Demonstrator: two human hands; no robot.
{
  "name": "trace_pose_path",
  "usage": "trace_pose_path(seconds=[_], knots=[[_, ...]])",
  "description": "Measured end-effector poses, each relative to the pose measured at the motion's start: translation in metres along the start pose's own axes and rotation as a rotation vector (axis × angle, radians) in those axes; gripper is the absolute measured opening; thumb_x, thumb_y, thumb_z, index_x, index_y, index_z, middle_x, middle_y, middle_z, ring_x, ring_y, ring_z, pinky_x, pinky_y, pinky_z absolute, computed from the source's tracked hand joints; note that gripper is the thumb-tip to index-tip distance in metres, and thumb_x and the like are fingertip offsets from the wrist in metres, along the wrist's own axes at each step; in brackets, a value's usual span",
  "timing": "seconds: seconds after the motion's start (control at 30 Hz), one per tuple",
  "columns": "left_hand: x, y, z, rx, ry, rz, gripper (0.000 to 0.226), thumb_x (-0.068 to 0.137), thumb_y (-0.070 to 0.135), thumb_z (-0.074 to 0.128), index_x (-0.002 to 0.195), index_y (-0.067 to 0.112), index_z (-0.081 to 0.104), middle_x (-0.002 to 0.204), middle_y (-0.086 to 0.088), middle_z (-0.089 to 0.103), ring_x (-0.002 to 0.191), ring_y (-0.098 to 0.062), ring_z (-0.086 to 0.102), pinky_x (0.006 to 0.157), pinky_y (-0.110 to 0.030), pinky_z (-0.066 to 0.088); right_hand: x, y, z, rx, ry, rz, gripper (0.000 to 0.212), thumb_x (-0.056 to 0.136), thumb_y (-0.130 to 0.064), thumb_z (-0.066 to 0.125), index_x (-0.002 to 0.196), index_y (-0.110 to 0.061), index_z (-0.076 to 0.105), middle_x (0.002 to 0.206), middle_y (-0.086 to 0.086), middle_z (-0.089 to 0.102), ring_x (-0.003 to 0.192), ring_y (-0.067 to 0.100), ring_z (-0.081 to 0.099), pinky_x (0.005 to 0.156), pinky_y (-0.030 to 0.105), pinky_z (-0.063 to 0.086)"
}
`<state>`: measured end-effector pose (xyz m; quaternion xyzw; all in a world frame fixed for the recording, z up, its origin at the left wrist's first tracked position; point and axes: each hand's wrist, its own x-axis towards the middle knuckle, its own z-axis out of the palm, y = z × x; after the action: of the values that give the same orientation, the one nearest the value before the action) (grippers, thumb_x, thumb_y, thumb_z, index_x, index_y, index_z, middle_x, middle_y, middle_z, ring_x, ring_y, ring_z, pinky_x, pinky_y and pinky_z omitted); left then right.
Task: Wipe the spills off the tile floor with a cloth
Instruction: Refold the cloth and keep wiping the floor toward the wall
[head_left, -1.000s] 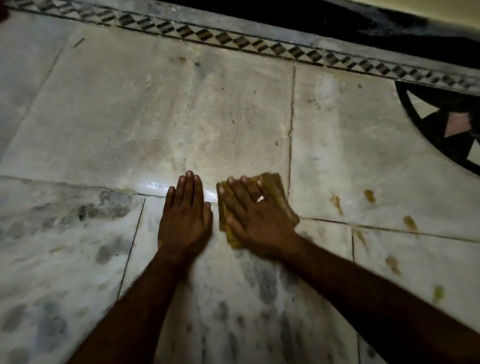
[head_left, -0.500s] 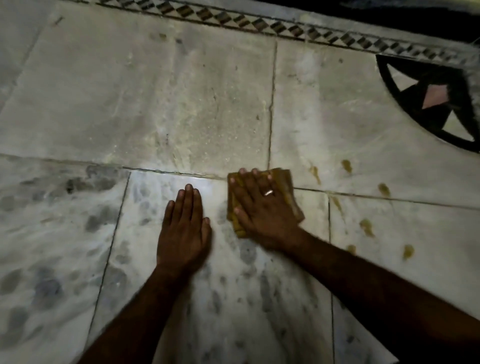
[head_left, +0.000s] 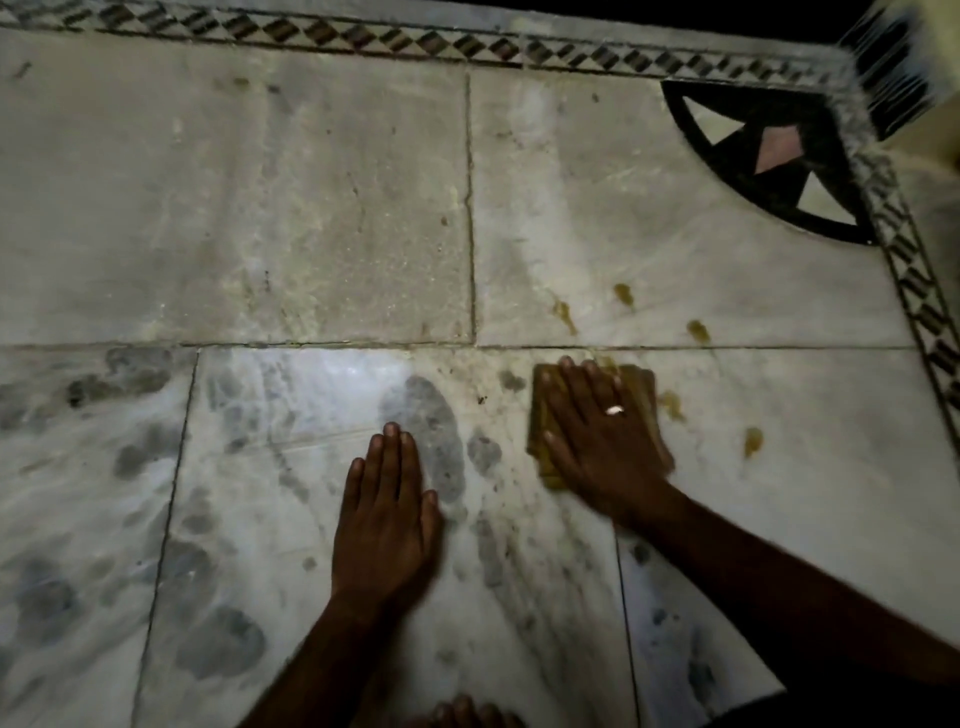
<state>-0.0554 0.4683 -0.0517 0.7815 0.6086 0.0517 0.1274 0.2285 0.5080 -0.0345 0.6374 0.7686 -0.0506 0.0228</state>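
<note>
**Clerk:** Where does the cloth lie?

**Inspector:** The folded yellow-brown cloth lies flat on the marble tile floor. It is just on the near side of the long cross grout line, with its far edge almost at that line.

**Clerk:** And the hands?

**Inspector:** The right hand covers most of the cloth, palm down. Its fingers are straight and slightly spread, pressing on the cloth and gripping nothing. A ring shows on one finger. The left hand lies flat on bare tile on the near side of the same line, farther from it than the cloth. Its fingers are straight and together, holding nothing.

**Clerk:** The spills?

**Inspector:** Yellow-brown spills lie on both sides of the grout line. Three blots sit beyond it and two on the near side, one of these just beside the cloth's right edge. A faint smear at the right fingertips sits almost on the line.

**Clerk:** Anything further?

**Inspector:** A dark quarter-circle inlay lies well beyond the line, to the right. A diamond-pattern border strip runs farther still.
</note>
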Motion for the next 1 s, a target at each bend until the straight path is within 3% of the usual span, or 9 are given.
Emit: trace_pose_path(seconds=[0.13,0.3,0.37,0.5,0.6,0.7,0.87,1.0], knots=[[0.000,0.008,0.002,0.001,-0.013,-0.022,0.067,0.100,0.036,0.027,0.157,0.000,0.024,0.167,-0.018,0.019,0.155,-0.030,0.018,0.124,-0.049,0.020,0.009,-0.041,0.011,-0.010,0.043,-0.095,0.062,0.109,-0.044,0.026,0.165,-0.018,0.021,0.172,0.013,0.020,0.159,0.036,0.017,0.125,0.057,0.023],[-0.002,0.017,0.002,0.026,-0.022,0.139,0.065,0.100,0.036,0.030,0.153,-0.002,0.032,0.164,-0.019,0.026,0.151,-0.032,0.027,0.122,-0.045,0.020,-0.096,-0.062,0.009,-0.046,0.061,-0.374,0.068,0.104,-0.045,0.044,0.164,-0.020,0.024,0.171,0.009,0.024,0.158,0.031,0.024,0.127,0.055,0.020],[-0.005,0.026,0.003,0.033,-0.027,0.192,0.065,0.101,0.037,0.031,0.154,-0.001,0.032,0.164,-0.019,0.026,0.152,-0.030,0.024,0.123,-0.043,0.016,-0.137,-0.042,0.010,-0.042,0.051,-0.325,0.067,0.104,-0.045,0.047,0.163,-0.021,0.027,0.170,0.006,0.028,0.157,0.029,0.027,0.127,0.052,0.018],[-0.008,0.042,0.006,0.009,-0.049,0.180,0.066,0.101,0.037,0.029,0.155,-0.002,0.027,0.165,-0.019,0.023,0.153,-0.032,0.022,0.123,-0.046,0.018,-0.172,0.025,0.012,-0.026,0.072,-0.121,0.057,0.108,-0.038,0.044,0.157,-0.009,0.040,0.164,0.016,0.037,0.154,0.035,0.031,0.124,0.057,0.026],[-0.007,0.048,0.008,0.000,-0.040,0.138,0.068,0.100,0.037,0.027,0.155,-0.003,0.026,0.165,-0.021,0.021,0.153,-0.033,0.020,0.124,-0.046,0.014,-0.149,0.067,0.003,-0.017,-0.023,0.102,0.061,0.109,-0.044,0.030,0.163,-0.014,0.026,0.169,0.015,0.027,0.155,0.037,0.029,0.124,0.056,0.025],[-0.010,0.058,0.008,0.021,-0.087,0.213,0.068,0.100,0.038,0.030,0.154,-0.003,0.029,0.163,-0.021,0.025,0.152,-0.034,0.024,0.124,-0.040,0.007,-0.110,0.070,-0.003,0.033,-0.065,0.246,0.067,0.106,-0.047,0.023,0.165,-0.015,0.019,0.170,0.016,0.024,0.155,0.040,0.025,0.123,0.057,0.024],[-0.005,0.074,0.007,0.017,-0.106,0.235,0.067,0.101,0.039,0.030,0.155,0.000,0.029,0.164,-0.019,0.025,0.151,-0.033,0.025,0.123,-0.036,0.000,-0.097,0.025,0.006,0.026,0.007,0.113,0.063,0.107,-0.040,0.029,0.164,-0.014,0.024,0.170,0.015,0.023,0.155,0.041,0.025,0.120,0.062,0.032],[-0.007,0.073,0.009,0.014,-0.075,0.244,0.067,0.101,0.037,0.030,0.156,0.000,0.027,0.165,-0.019,0.022,0.153,-0.031,0.022,0.124,-0.039,0.004,-0.164,-0.006,0.011,-0.028,0.048,-0.068,0.061,0.109,-0.039,0.032,0.164,-0.015,0.022,0.172,0.011,0.020,0.159,0.035,0.019,0.127,0.056,0.020]])
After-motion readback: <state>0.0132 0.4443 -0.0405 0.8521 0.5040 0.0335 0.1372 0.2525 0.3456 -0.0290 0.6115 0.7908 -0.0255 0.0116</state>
